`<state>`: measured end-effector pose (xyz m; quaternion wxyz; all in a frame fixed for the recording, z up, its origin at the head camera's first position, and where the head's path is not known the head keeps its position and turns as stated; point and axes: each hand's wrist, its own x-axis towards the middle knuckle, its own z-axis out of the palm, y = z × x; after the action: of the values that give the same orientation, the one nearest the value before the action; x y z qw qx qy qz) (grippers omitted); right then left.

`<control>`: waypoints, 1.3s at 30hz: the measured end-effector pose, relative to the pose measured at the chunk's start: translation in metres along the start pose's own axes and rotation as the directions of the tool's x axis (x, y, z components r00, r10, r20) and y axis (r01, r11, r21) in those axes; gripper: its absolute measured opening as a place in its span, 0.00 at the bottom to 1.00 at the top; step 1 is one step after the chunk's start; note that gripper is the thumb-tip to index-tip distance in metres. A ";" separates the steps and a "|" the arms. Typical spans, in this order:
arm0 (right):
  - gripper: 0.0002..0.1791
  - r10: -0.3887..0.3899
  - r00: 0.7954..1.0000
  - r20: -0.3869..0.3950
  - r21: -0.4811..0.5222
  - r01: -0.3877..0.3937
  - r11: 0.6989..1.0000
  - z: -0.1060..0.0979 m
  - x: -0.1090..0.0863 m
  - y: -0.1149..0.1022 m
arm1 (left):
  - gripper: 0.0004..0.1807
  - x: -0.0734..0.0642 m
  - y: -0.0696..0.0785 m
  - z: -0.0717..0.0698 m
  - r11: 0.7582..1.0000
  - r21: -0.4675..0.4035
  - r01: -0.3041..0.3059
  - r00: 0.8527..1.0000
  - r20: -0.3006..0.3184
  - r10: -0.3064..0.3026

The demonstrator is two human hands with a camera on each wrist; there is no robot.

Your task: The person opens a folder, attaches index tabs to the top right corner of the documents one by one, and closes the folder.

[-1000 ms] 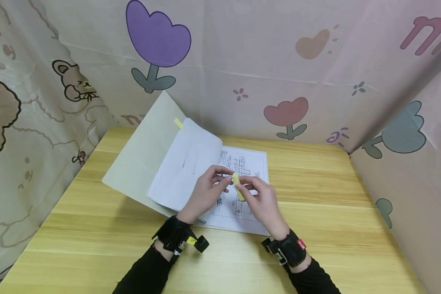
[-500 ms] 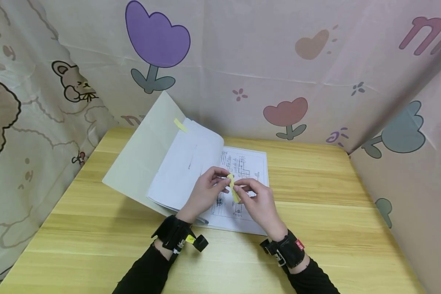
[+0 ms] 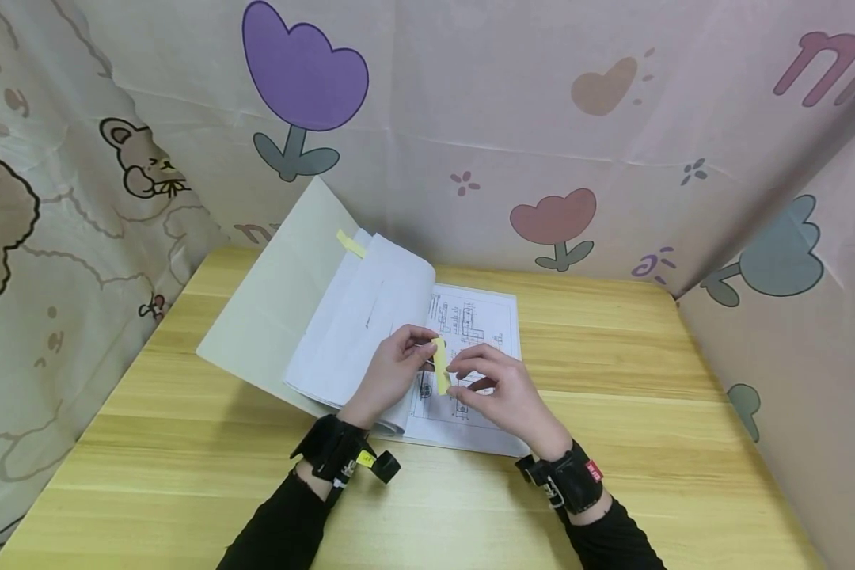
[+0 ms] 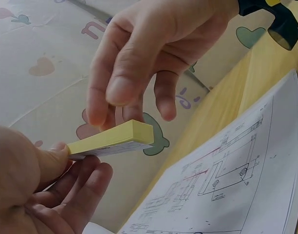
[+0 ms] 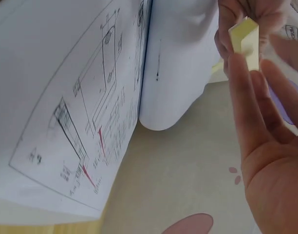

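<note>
A narrow pad of yellow sticky notes [image 3: 440, 368] is pinched between the thumb and fingers of my left hand [image 3: 388, 372], above an open booklet. In the left wrist view the pad [image 4: 112, 139] shows as a thin block with its free end pointing to the right hand. My right hand [image 3: 502, 392] is beside the pad, fingers loosely bent and spread, fingertips right at its edge, gripping nothing. Below lies a page with technical line drawings [image 3: 480, 317]. The turned white pages [image 3: 359, 317] bulge to the left, under my left forearm.
The booklet's pale cover [image 3: 271, 293] stands tilted open at the left. A yellow sticky strip [image 3: 351, 243] marks the upper edge of the turned pages. All this is on a wooden table [image 3: 613, 356], with a patterned cloth [image 3: 427, 95] hanging behind.
The pad has shifted left and turned more upright in my left hand. My right fingers have come off the pad and spread. The turned pages have shifted slightly.
</note>
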<state>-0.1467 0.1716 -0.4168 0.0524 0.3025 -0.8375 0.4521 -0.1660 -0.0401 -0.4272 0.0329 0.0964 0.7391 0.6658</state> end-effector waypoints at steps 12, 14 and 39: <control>0.18 -0.064 0.996 0.063 0.003 0.064 0.998 0.003 0.000 0.000 | 0.12 -0.001 0.002 0.000 0.999 0.032 0.012 1.000 0.027 -0.013; 0.18 -0.077 0.995 0.059 -0.012 0.077 0.997 0.004 0.000 0.001 | 0.12 -0.001 0.002 0.000 0.999 0.037 0.014 1.000 0.026 -0.015; 0.09 -0.086 0.994 0.071 -0.076 0.092 0.993 0.002 -0.001 -0.001 | 0.11 -0.001 0.003 -0.002 0.997 0.055 0.044 0.999 0.024 -0.046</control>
<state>-0.1448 0.1698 -0.4175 0.0560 0.3525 -0.8416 0.4053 -0.1653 -0.0418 -0.4241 0.0547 0.0891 0.7586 0.6431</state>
